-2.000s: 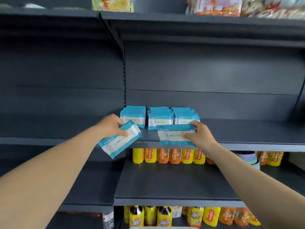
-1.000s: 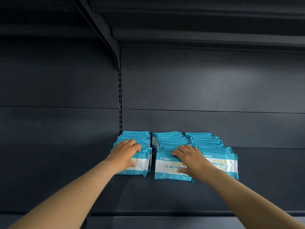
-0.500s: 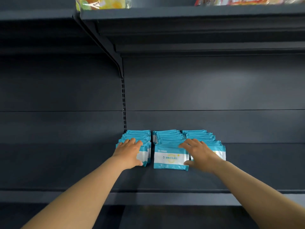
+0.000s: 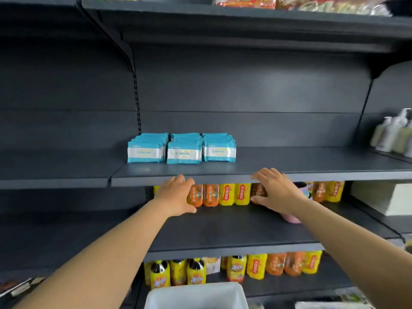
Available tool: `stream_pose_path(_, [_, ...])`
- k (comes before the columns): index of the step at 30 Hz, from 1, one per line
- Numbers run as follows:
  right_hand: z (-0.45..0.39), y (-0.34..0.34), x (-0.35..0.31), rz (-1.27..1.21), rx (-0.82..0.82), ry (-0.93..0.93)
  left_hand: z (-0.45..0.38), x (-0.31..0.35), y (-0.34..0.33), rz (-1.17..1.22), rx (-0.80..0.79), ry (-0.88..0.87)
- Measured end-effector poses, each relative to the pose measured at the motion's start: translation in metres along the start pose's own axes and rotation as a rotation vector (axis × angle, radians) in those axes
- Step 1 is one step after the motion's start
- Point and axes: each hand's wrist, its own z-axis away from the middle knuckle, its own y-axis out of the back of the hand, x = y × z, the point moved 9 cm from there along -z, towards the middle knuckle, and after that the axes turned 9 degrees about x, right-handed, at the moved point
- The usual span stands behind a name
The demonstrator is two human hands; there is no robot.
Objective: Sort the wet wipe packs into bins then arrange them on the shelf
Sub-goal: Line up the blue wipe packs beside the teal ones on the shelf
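Observation:
Three rows of teal-and-white wet wipe packs stand upright on the dark shelf [image 4: 289, 168]: a left row [image 4: 146, 151], a middle row [image 4: 184, 152] and a right row [image 4: 219, 150]. My left hand [image 4: 176, 194] hangs just below the shelf's front edge, fingers relaxed, holding nothing. My right hand [image 4: 275, 190] is spread with its fingertips at the shelf edge, also empty. Both hands are apart from the packs. A white bin [image 4: 196, 295] shows at the bottom of the view.
Yellow and orange bottles [image 4: 225, 194] line the back of the shelf below, and more bottles [image 4: 178, 274] fill the lowest shelf. Pale bottles [image 4: 394, 134] stand on the shelf at far right. Snack bags [image 4: 245, 1] sit on the top shelf.
Both hands have let go of the front packs and drawn back and down past the shelf edge. The view has pulled away, showing the lower shelves and the white bin.

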Motion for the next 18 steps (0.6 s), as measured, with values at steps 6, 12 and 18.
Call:
stream_pose_path(6, [0.105, -0.021, 0.056, -0.04, -0.125, -0.109, 0.045, 0.089, -0.06, 0.06, -0.102, -0.04])
stream_pose_path(12, [0.199, -0.06, 0.13, -0.036, -0.252, -0.211, 0.065, 0.19, -0.132, 0.217, -0.217, -0.088])
stream_pose_path(18, [0.285, -0.136, 0.223, -0.083, -0.398, -0.311, 0.06, 0.304, -0.241, 0.311, -0.365, -0.136])
